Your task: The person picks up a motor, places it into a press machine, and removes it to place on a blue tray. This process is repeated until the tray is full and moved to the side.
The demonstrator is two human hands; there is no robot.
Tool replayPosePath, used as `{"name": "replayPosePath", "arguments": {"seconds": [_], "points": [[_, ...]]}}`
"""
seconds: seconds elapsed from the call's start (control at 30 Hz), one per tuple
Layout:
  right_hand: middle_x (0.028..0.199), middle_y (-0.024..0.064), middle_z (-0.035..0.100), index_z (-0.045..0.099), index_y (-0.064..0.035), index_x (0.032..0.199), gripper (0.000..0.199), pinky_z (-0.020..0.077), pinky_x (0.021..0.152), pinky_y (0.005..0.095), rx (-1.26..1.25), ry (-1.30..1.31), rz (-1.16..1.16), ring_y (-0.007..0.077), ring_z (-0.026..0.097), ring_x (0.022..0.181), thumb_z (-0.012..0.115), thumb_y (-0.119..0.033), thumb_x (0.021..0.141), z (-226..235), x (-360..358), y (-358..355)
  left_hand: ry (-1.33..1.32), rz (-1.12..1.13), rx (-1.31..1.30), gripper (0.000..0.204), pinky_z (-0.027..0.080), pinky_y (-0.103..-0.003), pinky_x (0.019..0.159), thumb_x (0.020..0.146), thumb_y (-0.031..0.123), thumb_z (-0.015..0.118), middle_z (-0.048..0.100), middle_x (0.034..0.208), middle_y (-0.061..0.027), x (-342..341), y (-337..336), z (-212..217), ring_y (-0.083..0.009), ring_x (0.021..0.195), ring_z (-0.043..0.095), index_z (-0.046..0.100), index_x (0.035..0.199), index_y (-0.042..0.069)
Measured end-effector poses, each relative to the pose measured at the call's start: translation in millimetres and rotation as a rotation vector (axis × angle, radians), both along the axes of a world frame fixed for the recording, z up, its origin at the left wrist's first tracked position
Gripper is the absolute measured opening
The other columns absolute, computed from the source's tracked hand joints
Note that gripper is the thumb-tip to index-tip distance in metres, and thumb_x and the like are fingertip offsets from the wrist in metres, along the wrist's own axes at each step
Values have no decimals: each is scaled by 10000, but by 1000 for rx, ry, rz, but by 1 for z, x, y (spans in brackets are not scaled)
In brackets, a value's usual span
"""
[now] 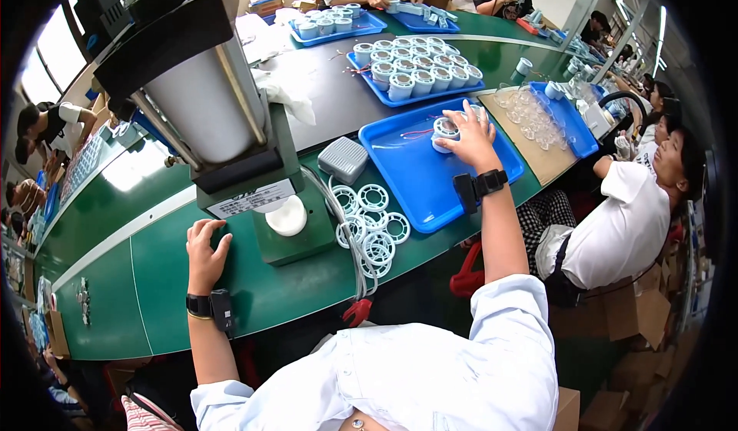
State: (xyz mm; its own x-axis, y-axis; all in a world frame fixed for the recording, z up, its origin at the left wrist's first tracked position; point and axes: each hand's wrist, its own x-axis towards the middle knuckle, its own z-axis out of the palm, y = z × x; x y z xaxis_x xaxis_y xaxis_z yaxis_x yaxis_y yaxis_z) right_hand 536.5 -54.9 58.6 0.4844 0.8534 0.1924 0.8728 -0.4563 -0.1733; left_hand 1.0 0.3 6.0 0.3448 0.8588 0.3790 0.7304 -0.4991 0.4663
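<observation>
My right hand (475,145) reaches over a large blue tray (407,189), its fingers closed round a light blue cylindrical housing (445,129) with a ring-shaped top. Thin red wires stick out to the left of this housing. Another light blue part shows partly behind my fingers. My left hand (206,250) lies on the green table at the left of a bench press (257,227), holding nothing, with thumb and fingers apart. A round white pad (287,217) sits on the press's base. Right of the base lies a loose pile of light blue rings (374,246).
A grey foot-pedal-like box (344,159) and grey cables stand between press and tray. Farther back, a blue tray (430,96) holds many housings. Clear plastic pieces (538,119) lie on cardboard at the right. A person in white (626,216) sits close on the right; others work across the table.
</observation>
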Motion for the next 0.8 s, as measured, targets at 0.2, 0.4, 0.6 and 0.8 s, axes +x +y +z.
{"name": "replayPosePath", "arguments": {"seconds": [0.2,0.4,0.6,0.8], "points": [[1611,87,184,420,-293,1457,844,122,1161,555,-4,56,118,384,103,1481,770,-532,728,-21,42,30,-31,-10,-2,250,420,-381,903,821,154,691,581,1054,-94,-2,7,-7,-289,1056,518,662,1045,47],[1584,109,244,400,-267,1466,810,167,1159,520,22,-23,124,361,155,1470,739,-514,774,-6,20,20,-13,3,-65,233,426,-370,942,836,107,671,594,1067,-105,-3,2,0,-288,1059,525,646,1060,47],[1166,103,626,628,-121,1172,388,360,988,445,293,45,290,283,535,1154,653,-372,878,-30,1,-85,-35,-26,-4,243,428,-364,937,842,113,671,595,1054,-109,0,3,-1,-288,1039,525,647,1074,45],[792,129,627,650,-31,803,207,428,751,429,472,35,293,333,575,786,547,-170,917,-61,-17,-114,-35,11,-55,256,430,-379,928,839,159,687,596,1060,-139,2,-1,13,-319,1049,529,652,1062,40]]}}
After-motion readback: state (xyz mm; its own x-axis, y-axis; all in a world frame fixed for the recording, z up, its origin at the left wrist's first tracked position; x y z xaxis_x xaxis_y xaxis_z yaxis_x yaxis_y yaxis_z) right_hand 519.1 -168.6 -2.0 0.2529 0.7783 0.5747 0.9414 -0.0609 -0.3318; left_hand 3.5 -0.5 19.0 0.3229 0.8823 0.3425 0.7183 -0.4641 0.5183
